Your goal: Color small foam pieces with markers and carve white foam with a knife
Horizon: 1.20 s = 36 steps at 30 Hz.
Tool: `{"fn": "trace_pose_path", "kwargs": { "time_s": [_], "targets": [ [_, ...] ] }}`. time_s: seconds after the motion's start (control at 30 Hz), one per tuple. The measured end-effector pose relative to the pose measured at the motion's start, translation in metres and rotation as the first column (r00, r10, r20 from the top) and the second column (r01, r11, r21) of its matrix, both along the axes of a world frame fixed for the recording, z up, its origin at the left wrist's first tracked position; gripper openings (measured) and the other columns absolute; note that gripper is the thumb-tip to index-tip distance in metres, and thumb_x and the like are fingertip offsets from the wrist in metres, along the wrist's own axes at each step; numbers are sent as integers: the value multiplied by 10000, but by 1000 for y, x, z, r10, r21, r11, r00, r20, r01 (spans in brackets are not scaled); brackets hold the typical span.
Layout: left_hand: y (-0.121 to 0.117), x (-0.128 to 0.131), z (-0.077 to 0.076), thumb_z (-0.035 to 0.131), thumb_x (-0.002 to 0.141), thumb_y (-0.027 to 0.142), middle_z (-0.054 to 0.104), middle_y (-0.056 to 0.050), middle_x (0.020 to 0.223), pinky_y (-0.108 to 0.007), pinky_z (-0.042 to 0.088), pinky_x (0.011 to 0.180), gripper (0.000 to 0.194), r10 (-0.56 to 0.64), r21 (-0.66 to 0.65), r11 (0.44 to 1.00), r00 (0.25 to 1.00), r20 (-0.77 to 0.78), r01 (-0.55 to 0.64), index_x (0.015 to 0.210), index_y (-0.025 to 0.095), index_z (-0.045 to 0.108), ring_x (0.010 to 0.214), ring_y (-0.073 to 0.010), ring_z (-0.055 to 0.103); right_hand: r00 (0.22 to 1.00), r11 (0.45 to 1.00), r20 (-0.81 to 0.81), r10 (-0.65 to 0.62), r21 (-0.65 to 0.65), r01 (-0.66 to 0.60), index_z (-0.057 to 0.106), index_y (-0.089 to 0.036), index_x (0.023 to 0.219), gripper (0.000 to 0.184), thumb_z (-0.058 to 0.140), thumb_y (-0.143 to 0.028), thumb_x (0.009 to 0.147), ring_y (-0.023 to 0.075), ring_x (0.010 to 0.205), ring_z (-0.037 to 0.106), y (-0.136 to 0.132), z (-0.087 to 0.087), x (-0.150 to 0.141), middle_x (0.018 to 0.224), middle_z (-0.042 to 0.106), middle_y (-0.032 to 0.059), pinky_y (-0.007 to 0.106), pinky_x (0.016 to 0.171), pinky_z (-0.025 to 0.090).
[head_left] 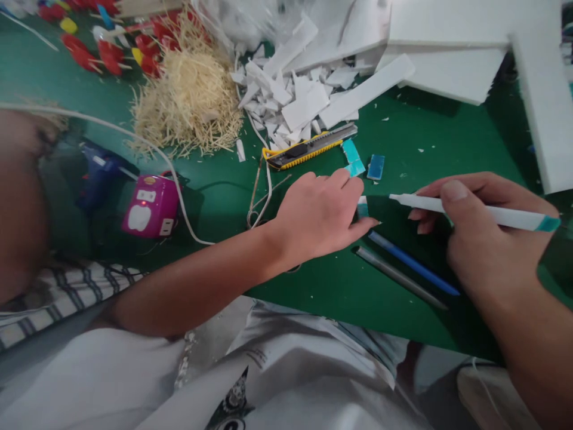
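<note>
My right hand (478,221) is closed round a white marker pen (501,216) with a teal end, its dark tip pointing left. My left hand (324,206) lies low over the green table, fingers curled on a small white-and-teal foam piece (363,206); most of that piece is hidden. Just beyond the left hand are teal-coloured pieces (353,158) and a dark blue piece (375,167). Between my hands, nearer me, lie a blue stick-like tube (414,263) and a grey one (400,276). A yellow-and-black utility knife (311,146) rests behind the left hand.
White foam scraps (304,101) are heaped at the back, with larger foam boards (447,71) to the right. Left of them is a pile of thin wooden sticks (192,89). A pink power adapter (151,206), a blue glue gun (101,170) and another person's arm (22,203) are at left.
</note>
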<state>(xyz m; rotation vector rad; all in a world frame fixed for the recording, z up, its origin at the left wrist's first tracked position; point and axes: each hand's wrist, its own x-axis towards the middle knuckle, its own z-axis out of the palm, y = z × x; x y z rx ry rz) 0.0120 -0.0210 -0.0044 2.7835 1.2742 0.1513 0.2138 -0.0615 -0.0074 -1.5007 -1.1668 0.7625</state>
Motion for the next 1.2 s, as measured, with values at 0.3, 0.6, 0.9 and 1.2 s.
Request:
{"fn": "trace_pose_path", "kwargs": {
  "time_s": [0.3, 0.6, 0.9, 1.2],
  "targets": [
    [1, -1, 4, 583, 1065, 323, 736, -109, 1007, -366, 340, 666, 243, -28, -33, 999, 998, -63, 26, 1086, 144, 746, 860, -259, 733, 998, 999, 62, -26, -35, 29, 806, -216, 717, 154, 723, -206, 847, 97, 457, 597, -2, 9, -2, 599, 712, -7, 231, 445, 441],
    [1, -5, 2, 524, 1054, 219, 734, -111, 1012, -366, 390, 675, 235, -37, -44, 998, 999, -22, 36, 1093, 156, 748, 868, -264, 732, 981, 992, 162, 110, -78, -98, 812, -256, 797, 86, 803, -261, 882, 132, 504, 619, 0, 6, 3, 667, 747, 1, 276, 476, 521],
    [6, -3, 4, 555, 1045, 229, 744, -84, 1031, -369, 402, 682, 244, -25, -123, 992, 999, -48, 18, 1178, 159, 748, 901, -270, 735, 963, 988, 226, 144, 14, -151, 838, -263, 828, 159, 832, -394, 918, 118, 495, 589, -5, -8, 4, 644, 715, -8, 275, 457, 475],
    [4, -3, 2, 546, 1043, 207, 749, -76, 970, -356, 407, 691, 210, -32, -84, 996, 999, -21, 30, 1089, 171, 747, 884, -250, 738, 956, 989, 252, 151, -31, -148, 842, -281, 823, 160, 831, -411, 917, 124, 496, 570, -5, -12, 3, 603, 686, -11, 284, 467, 429]
  ]
}}
